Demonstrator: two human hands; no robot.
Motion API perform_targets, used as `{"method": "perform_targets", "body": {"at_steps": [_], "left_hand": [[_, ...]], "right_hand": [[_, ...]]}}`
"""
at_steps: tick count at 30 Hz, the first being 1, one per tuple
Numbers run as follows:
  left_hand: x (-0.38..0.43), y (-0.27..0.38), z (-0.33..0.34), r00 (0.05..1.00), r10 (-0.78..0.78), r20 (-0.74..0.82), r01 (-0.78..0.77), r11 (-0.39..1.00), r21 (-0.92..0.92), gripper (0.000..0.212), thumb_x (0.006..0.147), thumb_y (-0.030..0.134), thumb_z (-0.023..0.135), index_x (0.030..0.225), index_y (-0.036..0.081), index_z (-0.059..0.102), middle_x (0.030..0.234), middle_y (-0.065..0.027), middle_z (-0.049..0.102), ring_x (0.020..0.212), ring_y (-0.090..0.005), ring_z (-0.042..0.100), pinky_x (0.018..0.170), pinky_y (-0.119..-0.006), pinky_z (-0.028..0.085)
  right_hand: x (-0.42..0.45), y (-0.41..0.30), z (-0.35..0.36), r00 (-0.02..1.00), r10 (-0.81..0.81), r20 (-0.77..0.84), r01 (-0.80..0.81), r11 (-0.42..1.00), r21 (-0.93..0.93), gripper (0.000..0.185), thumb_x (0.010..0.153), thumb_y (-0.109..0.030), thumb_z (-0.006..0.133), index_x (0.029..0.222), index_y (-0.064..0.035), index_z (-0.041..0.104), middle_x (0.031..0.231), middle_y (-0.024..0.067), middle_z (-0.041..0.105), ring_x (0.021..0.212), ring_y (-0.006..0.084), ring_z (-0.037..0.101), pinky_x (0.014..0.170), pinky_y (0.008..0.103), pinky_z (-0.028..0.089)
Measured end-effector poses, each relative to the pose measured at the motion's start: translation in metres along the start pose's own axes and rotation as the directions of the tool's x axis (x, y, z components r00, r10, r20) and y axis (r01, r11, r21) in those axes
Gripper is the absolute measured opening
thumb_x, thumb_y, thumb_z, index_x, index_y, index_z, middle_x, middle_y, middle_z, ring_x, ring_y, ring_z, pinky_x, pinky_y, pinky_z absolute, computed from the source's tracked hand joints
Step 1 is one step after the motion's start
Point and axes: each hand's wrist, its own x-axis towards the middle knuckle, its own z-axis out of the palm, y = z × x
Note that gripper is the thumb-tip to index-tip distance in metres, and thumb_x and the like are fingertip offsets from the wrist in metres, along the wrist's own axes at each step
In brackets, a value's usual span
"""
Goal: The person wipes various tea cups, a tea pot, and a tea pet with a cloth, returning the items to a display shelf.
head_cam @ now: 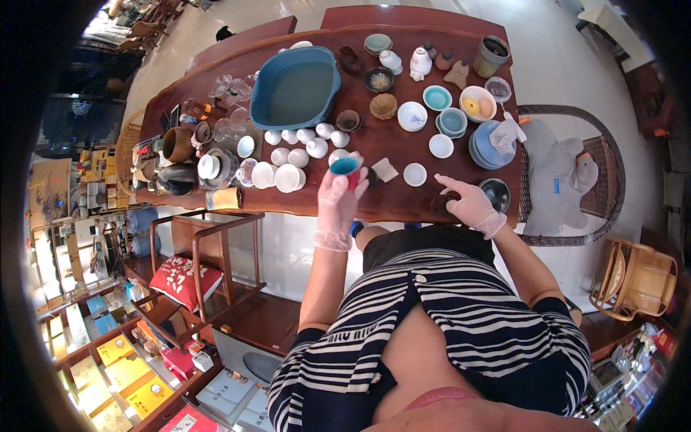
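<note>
My left hand [339, 202], in a clear glove, holds a small cup [344, 168], teal inside and red outside, above the table's near edge. My right hand [468, 204], gloved too, has its index finger stretched out and its other fingers closed on a dark brown cloth [445, 202]. Between the hands lie a beige cloth square [385, 170] and a small white bowl [415, 175]. A dark bowl [494, 195] stands just right of my right hand. White cups [317, 147] stand in a group beyond my left hand.
A blue plastic basin [296, 89] with liquid stands at the back left. Glassware [232, 89] and pots [177, 144] crowd the left end. Stacked blue plates [490, 146] with a white cloth [506, 134] are at the right, near a wicker chair [610, 183]. A wooden chair [227, 254] stands left of me.
</note>
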Motion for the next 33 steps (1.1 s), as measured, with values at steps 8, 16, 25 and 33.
{"method": "perform_targets", "body": {"at_steps": [8, 16, 25, 33], "left_hand": [[-0.028, -0.053, -0.042, 0.993, 0.066, 0.098, -0.118, 0.58, 0.806, 0.051, 0.07, -0.005, 0.063, 0.119, 0.005, 0.054, 0.117, -0.0055, 0.058, 0.106, -0.0153, 0.055, 0.09, -0.027, 0.044], [0.004, -0.124, -0.01, 0.987, 0.056, 0.15, -0.158, 0.2, 0.967, 0.051, 0.068, 0.012, 0.066, 0.117, 0.014, 0.056, 0.108, -0.0078, 0.063, 0.1, -0.0297, 0.057, 0.09, -0.038, 0.044], [0.07, -0.172, -0.018, 0.992, 0.091, 0.084, -0.096, 0.129, 0.987, 0.055, 0.075, 0.01, 0.067, 0.125, 0.009, 0.046, 0.119, -0.0119, 0.058, 0.109, -0.0288, 0.056, 0.092, -0.037, 0.044], [0.03, -0.121, 0.024, 0.977, 0.209, 0.042, -0.19, 0.762, 0.619, 0.05, 0.087, 0.013, 0.057, 0.134, 0.002, 0.042, 0.131, -0.0112, 0.048, 0.119, -0.021, 0.049, 0.098, -0.034, 0.041]], "right_hand": [[0.046, 0.047, 0.047, 0.995, 0.047, 0.087, -0.018, 0.952, -0.305, 0.06, 0.073, -0.013, 0.053, 0.132, -0.0141, 0.044, 0.107, 0.0125, 0.063, 0.099, 0.031, 0.059, 0.086, 0.038, 0.046], [0.03, 0.036, 0.035, 0.972, 0.125, -0.2, -0.193, 0.91, -0.367, 0.037, 0.072, -0.018, 0.058, 0.109, -0.0122, 0.064, 0.102, 0.0128, 0.065, 0.093, 0.0322, 0.061, 0.083, 0.0409, 0.048], [-0.03, 0.028, 0.003, 0.927, 0.155, -0.342, -0.23, 0.954, -0.193, 0.04, 0.071, -0.02, 0.061, 0.109, -0.0104, 0.062, 0.097, 0.018, 0.065, 0.088, 0.0351, 0.062, 0.079, 0.0406, 0.049], [-0.027, -0.023, -0.011, 0.96, -0.106, -0.257, 0.073, 0.988, -0.135, 0.034, 0.072, -0.016, 0.062, 0.105, -0.0091, 0.063, 0.093, 0.0171, 0.065, 0.087, 0.0331, 0.062, 0.077, 0.0389, 0.05]]}}
